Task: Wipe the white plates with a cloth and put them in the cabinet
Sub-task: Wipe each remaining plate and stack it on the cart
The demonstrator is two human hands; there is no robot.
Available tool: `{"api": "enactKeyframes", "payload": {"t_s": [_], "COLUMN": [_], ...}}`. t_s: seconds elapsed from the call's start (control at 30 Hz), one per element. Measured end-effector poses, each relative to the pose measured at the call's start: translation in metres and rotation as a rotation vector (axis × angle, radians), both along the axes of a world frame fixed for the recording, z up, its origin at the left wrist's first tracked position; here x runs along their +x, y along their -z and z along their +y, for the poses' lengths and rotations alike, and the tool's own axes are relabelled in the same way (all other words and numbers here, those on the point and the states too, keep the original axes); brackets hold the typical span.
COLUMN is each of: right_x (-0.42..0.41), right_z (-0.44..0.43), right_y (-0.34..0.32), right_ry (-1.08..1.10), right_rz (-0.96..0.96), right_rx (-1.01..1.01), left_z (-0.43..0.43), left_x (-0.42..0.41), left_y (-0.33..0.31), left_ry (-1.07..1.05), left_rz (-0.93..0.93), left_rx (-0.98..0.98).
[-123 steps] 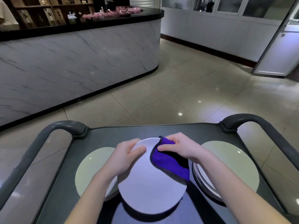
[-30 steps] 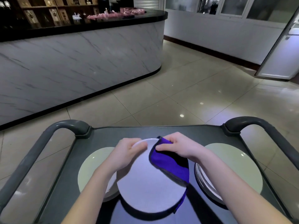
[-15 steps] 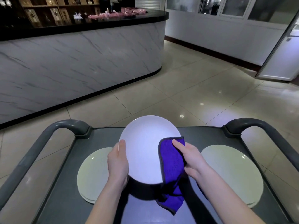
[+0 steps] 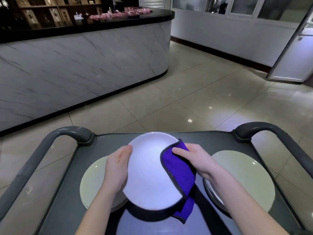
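Above the dark grey cart top the left hand grips the round white plate by its left rim — the right hand presses a purple dark-edged cloth over its right edge — between two stacks of pale plates.

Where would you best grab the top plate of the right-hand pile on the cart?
The top plate lies flat, so only its rim offers a hold. Probably pinch its far rim, coming from the far side: the right forearm covers the near-left edge.
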State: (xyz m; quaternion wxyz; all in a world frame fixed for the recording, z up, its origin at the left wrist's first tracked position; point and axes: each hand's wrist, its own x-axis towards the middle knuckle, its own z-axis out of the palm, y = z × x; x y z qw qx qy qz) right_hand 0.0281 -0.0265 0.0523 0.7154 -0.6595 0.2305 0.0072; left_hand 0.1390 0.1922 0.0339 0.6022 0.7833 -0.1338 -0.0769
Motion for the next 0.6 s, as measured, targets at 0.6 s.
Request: {"api": "enactKeyframes", "payload": {"t_s": [0.6], "right_x": [0.002], "right_z": [0.009], "right_y": [0.002], "right_ry": [0.098], "right_rz": [-0.081], "right_rx": [-0.293], "left_z": [-0.013], "left_x": [0.014], "left_y": [-0.017], "left_ry": [0.11], "left_rz": [-0.255], "left_rx": [0.242]}}
